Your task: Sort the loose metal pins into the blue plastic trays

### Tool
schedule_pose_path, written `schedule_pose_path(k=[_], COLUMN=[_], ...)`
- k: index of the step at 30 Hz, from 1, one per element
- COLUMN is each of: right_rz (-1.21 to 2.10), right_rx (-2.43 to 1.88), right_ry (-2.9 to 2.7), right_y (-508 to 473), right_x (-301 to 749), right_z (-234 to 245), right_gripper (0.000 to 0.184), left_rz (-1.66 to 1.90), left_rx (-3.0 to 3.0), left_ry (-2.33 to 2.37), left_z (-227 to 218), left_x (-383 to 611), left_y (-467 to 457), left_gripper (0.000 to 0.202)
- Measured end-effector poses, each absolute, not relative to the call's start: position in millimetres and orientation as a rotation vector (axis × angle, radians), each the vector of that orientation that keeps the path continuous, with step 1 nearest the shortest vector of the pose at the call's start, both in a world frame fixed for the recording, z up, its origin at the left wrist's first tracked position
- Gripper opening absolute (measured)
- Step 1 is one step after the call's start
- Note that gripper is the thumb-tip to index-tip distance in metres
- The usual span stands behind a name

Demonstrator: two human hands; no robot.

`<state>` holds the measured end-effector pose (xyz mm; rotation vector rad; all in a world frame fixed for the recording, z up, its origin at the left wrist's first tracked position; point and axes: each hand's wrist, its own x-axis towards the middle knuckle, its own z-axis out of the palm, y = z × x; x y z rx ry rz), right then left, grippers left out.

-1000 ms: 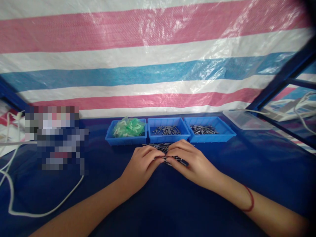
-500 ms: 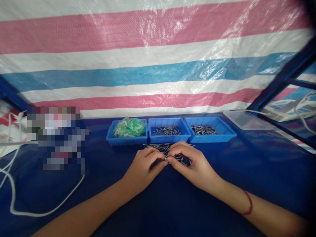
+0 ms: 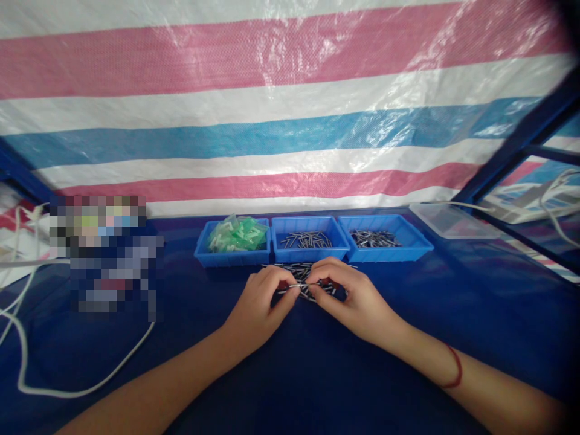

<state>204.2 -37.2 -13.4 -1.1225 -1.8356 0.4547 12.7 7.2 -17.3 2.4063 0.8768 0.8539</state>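
A thin metal rod (image 3: 302, 285) lies level between my hands, above a loose pile of dark and silvery rods (image 3: 296, 272) on the blue tabletop. My left hand (image 3: 259, 305) pinches its left end between thumb and forefinger. At the other end, the thumb and fingertips of my right hand (image 3: 357, 297) are closed on it. My fingers hide parts of the rod and of the pile behind. What kind of part it is, I cannot make out.
Behind the pile stand three blue bins: one with green-and-clear plastic packets (image 3: 240, 234), a middle bin (image 3: 310, 251) and a right bin (image 3: 410, 249), both holding small metal rods. A clear lid (image 3: 453, 222) lies at right. A white cable (image 3: 86, 394) loops at left beside a blurred-out area.
My fingertips have drawn slightly apart, the left hand shifting left, so the rod between them now shows lengthwise. The bins have stayed put.
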Motion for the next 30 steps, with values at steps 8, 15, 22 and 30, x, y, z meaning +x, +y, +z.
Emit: schedule_pose_path(k=[8, 15, 22, 30], right_rz=[-0.064, -0.512, -0.472, -0.139], right_rx=[-1.324, -1.857, -1.761, -1.344], right_ry=[-1.831, -1.706, -1.763, -2.084], right_y=[-15, 7, 4, -19], right_x=[250, 307, 289, 241], right_z=[2, -9, -11, -4], right_gripper=[0.010, 0.015, 0.019, 0.020], left_rz=[0.749, 0.594, 0.566, 0.572], left_rx=[2.633, 2.772, 2.784, 2.778], left_ry=[0.996, 1.013, 0.974, 0.967], left_z=[-19, -25, -25, -24], left_x=[8, 4, 3, 4], left_y=[14, 19, 20, 23], left_gripper=[0.021, 0.018, 0.020, 0.016])
